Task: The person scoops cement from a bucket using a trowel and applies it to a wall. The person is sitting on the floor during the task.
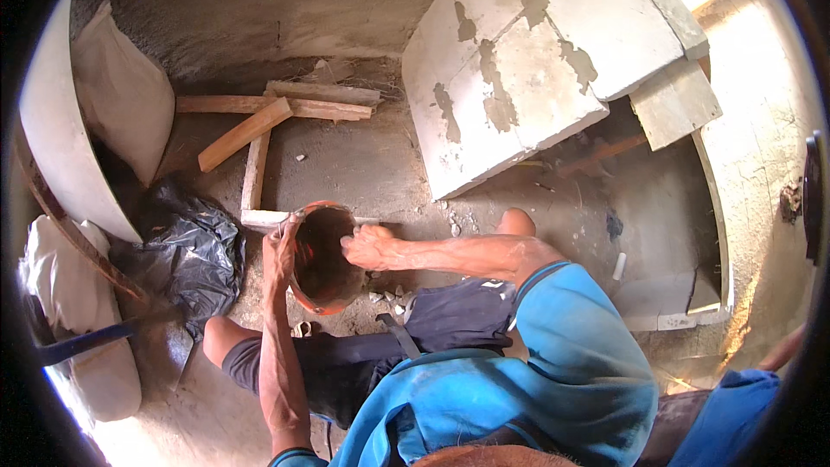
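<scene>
An orange bucket (322, 306) with a dark inside stands on the floor in front of my bent knees, its mouth facing up. My left hand (280, 249) is closed on the bucket's left rim, fingers at the upper edge. Across the opening, my right hand (367, 247) is curled into a fist at the right side of the rim. What its fingers hold, if anything, is hidden. Small pale rubble pieces (393, 301) lie beside the bucket. A wooden frame piece (264, 218) lies just behind it.
Loose boards (246, 134) lie ahead. A pale block structure (519, 60) with grey mortar patches rises at the far right. At left are a black plastic bag (194, 246) and a white sack (121, 91). Another person's blue clothing (731, 415) shows at lower right.
</scene>
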Motion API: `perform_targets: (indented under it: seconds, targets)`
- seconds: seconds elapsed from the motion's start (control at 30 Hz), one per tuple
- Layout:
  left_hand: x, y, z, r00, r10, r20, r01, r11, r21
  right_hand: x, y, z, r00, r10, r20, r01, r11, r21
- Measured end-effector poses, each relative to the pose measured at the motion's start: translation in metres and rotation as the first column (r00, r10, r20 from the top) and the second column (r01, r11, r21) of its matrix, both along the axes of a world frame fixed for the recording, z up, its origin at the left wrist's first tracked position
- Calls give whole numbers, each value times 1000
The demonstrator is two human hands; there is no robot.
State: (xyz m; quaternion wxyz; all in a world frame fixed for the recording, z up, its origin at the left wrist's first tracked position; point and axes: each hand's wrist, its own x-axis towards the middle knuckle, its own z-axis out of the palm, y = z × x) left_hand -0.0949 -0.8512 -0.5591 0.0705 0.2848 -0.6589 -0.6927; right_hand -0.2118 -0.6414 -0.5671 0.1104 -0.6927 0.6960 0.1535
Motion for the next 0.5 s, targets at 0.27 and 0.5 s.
perform_targets:
  seconds: [0.27,0.5]
  targets:
    - [-6,0,-4,999,10,45,-10,1000,-6,27,36,7,877,-296,379,339,939,-50]
    - [-8,-1,-8,1000,-5,-11,5,999,-39,65,43,-50,545,-558,626,696,718,33]
